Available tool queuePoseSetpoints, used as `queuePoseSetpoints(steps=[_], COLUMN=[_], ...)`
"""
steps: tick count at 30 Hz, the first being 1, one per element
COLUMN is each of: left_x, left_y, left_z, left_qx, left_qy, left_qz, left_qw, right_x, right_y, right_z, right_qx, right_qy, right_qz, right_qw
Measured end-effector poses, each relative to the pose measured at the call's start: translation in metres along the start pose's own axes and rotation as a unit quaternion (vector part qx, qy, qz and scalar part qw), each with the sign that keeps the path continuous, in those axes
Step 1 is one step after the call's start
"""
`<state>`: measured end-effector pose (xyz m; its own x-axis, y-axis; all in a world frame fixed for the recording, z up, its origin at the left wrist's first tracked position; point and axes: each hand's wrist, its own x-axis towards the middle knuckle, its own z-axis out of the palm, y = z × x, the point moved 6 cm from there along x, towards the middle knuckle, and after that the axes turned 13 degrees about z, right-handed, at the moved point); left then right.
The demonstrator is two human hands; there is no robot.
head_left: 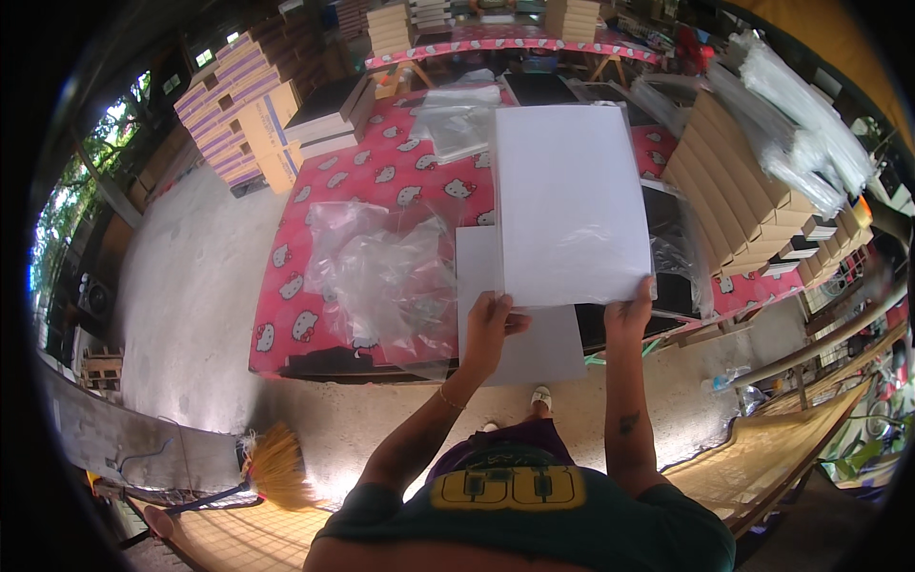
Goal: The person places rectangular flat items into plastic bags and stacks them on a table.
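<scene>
A white sheet (570, 200) is being held up above the pink-clothed table (381, 172), pinched at its lower edge by the left hand (488, 326) and right hand (629, 313); fingertips are being hidden behind it. A 2nd sheet (522, 334) is being partly covered.

The sheet (570, 200) is plain white; the bench (381, 176) cover is pink-red with white cartoon cat faces — bags (391, 276) clear, boxes (734, 191) tan.

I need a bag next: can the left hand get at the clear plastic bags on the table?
Probably yes. The left hand now pinches the white sheet, but the clear plastic bags lie just to its left on the table, nothing between.
</scene>
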<state>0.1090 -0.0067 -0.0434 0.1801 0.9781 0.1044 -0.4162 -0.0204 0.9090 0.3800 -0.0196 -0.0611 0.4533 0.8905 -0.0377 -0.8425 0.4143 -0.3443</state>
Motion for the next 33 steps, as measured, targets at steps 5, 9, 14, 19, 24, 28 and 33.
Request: queuePoseSetpoints(steps=[5, 9, 14, 19, 24, 28, 33], left_x=[0.047, 0.083, 0.127, 0.134, 0.109, 0.099, 0.053], left_y=[-0.020, -0.025, -0.036, -0.099, -0.133, -0.124, -0.088], left_z=[0.036, 0.075, 0.121, 0.123, 0.104, 0.105, 0.125], left_qx=[-0.019, -0.035, -0.047, -0.038, 0.017, 0.202, 0.545], left_qy=[-0.047, -0.073, -0.095, -0.107, -0.102, -0.119, -0.235], left_qz=[0.022, 0.032, -0.005, -0.106, -0.125, -0.004, 0.299], left_qw=[0.998, 0.996, 0.994, 0.988, 0.987, 0.972, 0.748], right_x=[0.023, 0.039, 0.073, 0.069, 0.015, -0.005, -0.020], right_y=[-0.041, -0.077, -0.128, -0.151, -0.142, -0.137, -0.151], right_z=[-0.019, -0.006, -0.019, -0.085, -0.086, -0.070, -0.086], right_qx=[-0.006, -0.074, -0.151, -0.248, -0.481, -0.793, -0.877], right_qy=[0.014, 0.041, 0.151, 0.275, 0.332, 0.243, 0.197], right_qz=[-0.064, -0.138, -0.077, -0.018, -0.087, -0.188, -0.195], right_qw=[0.998, 0.987, 0.974, 0.929, 0.807, 0.526, 0.393])
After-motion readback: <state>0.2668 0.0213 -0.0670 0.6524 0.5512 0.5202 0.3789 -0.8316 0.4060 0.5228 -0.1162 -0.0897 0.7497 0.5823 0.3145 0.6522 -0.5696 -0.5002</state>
